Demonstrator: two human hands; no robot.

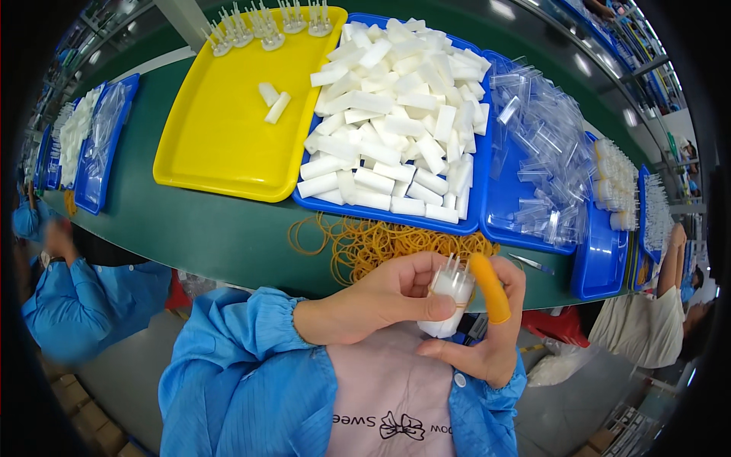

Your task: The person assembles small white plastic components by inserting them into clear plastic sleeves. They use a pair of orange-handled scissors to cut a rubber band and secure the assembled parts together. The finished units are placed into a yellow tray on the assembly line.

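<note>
In front of my chest I hold a small white bundle (448,311) with thin clear prongs standing up from its top and a rubber band around its middle. My left hand (392,297) grips it from the left, thumb pressed across its front. On the other side, my right hand (495,335) curls around it, thumb by its lower end. An orange finger cot (489,289) covers the right index finger, which bends beside the prongs. Just beyond my hands lies a loose heap of tan rubber bands (381,245) on the green table (236,228).
A blue tray (478,206) is heaped with white foam blocks (396,122). Left of it, a yellow tray (221,129) carries two foam blocks and several pronged assemblies (268,34). Clear plastic pieces (548,145) fill another blue tray (502,221). Co-workers (72,305) sit at both sides.
</note>
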